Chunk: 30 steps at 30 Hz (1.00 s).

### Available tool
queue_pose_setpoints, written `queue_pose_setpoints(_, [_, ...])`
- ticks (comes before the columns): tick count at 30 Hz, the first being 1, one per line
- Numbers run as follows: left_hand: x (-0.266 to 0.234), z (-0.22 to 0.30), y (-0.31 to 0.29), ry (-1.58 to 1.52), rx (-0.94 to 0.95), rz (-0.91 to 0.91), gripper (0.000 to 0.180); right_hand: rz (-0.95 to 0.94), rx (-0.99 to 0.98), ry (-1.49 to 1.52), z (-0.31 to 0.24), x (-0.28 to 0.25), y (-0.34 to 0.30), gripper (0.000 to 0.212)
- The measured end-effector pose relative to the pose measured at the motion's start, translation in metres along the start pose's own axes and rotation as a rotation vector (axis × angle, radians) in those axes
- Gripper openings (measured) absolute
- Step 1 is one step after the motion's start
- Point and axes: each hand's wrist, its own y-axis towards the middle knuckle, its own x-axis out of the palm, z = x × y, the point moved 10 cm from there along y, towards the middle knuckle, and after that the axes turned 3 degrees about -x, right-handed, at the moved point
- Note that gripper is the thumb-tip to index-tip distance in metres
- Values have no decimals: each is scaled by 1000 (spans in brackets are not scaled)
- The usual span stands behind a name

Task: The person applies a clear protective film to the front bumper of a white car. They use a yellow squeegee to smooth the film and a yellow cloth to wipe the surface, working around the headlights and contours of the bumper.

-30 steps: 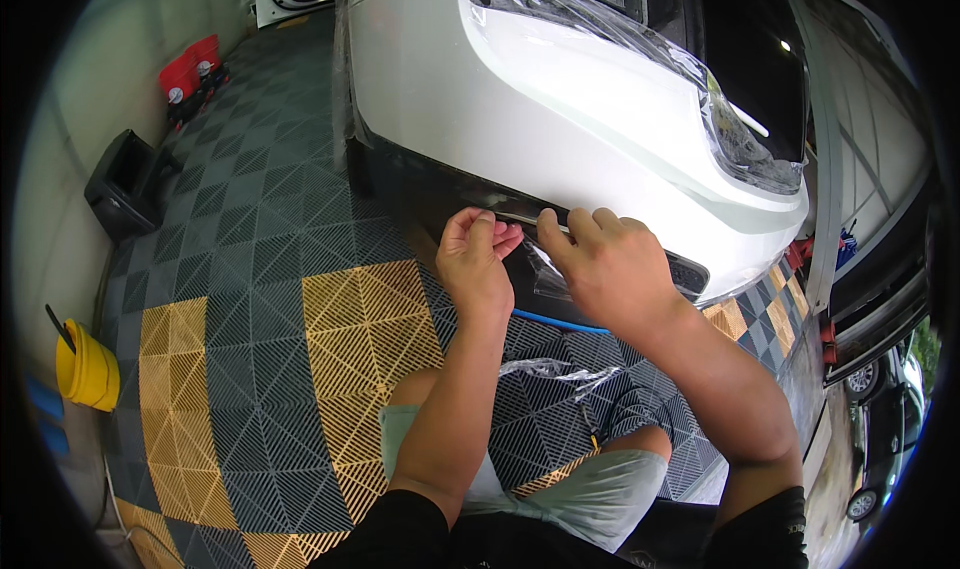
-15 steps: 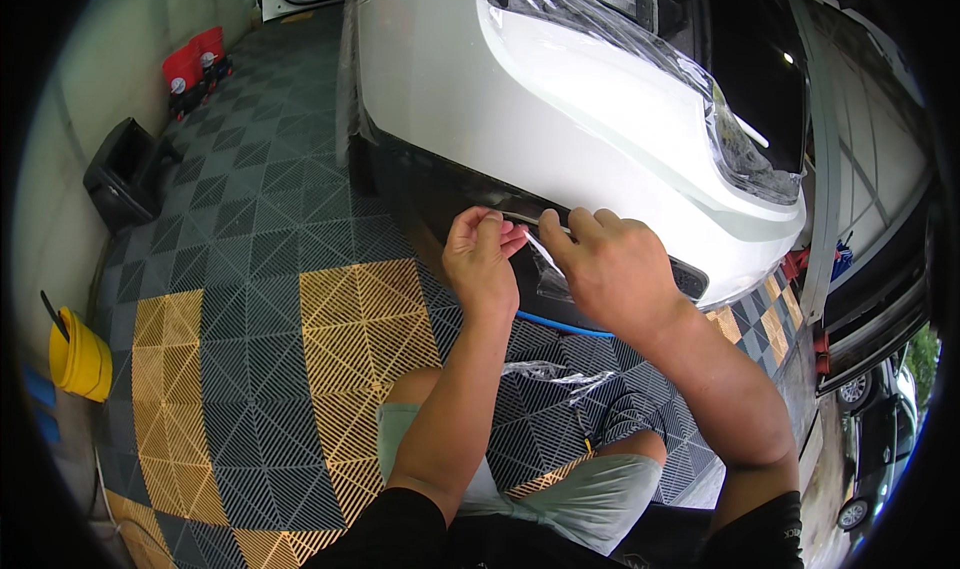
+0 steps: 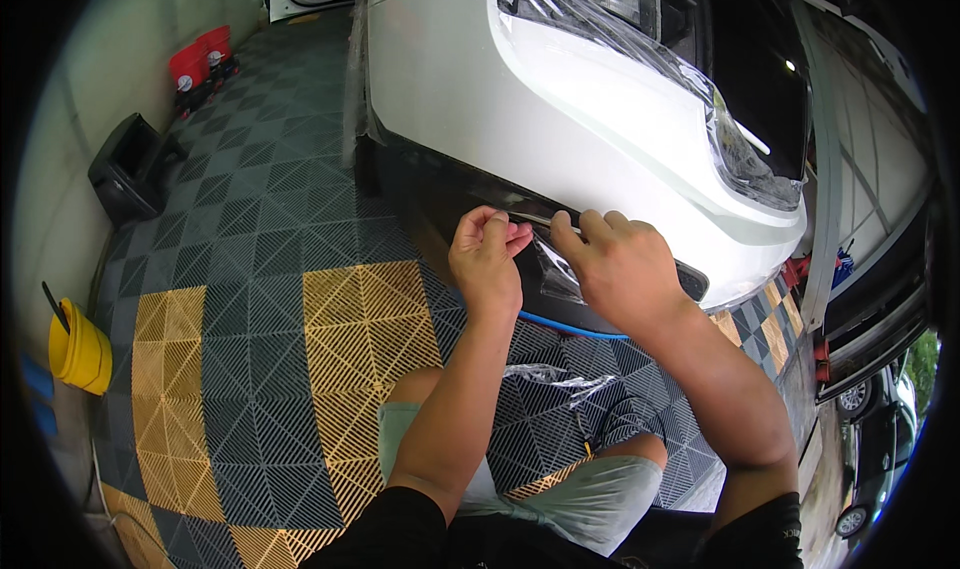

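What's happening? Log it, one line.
left hand: near dark trim | right hand: near trim | clear film: hanging below trim | holds: unclear

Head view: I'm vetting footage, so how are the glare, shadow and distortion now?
In the head view, the white bumper looks bright, nearly washed out; same view, the clear film carries streaky highlights; same view, the dark lower trim sits in shadow; same view, lines of the floor tiles bend toward the edge.
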Motion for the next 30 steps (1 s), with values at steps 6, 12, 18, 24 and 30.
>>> queue_pose_setpoints(6, [0, 0, -7, -8, 39, 30, 5, 5, 37, -15, 11, 0, -18, 33])
queue_pose_setpoints(12, [-2, 9, -21, -75, 112, -9, 6, 27, 79, 38, 25, 10, -51, 35])
queue_pose_setpoints(18, [2, -1, -29, -216, 9, -210, 3, 96, 143, 38, 42, 26, -98, 37])
queue_pose_setpoints(24, [-3, -19, -44, -87, -84, -255, 6, 147, 228, 40, 66, 39, -146, 36])
queue_pose_setpoints(30, [0, -24, -79, 196, -124, -438, 8, 157, 367, 25, 93, 57, -205, 33])
